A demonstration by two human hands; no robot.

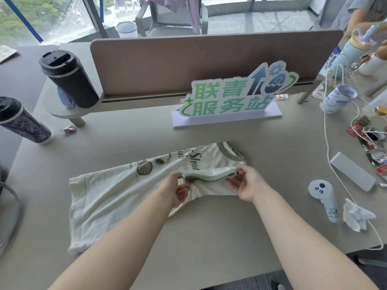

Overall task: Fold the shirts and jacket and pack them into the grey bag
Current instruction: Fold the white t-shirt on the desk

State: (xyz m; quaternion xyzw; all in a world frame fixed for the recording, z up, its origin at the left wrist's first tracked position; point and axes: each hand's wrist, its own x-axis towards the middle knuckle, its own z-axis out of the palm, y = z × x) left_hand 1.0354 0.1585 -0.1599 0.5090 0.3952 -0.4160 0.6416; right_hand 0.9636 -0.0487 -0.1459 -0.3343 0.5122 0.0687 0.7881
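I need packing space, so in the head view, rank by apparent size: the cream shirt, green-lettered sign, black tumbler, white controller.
1. Cream shirt with green trim
2. Green-lettered standing sign
3. Black lidded tumbler
4. White handheld controller, though it lies nearer the camera.

head view – high, angled forward-down over desk (209,237), close above hands – single view only.

Grey desk (209,237) w/ brown divider panel (188,59) at back. Green-lettered sign (228,97) stands in front of panel. Black tumbler (69,78) on small side shelf, patterned tumbler (23,122) far left. Right side: white controller (323,197), crumpled tissue (356,216) just beside it, grey box (351,171), white cord (326,132). Office chair (173,15) behind panel.
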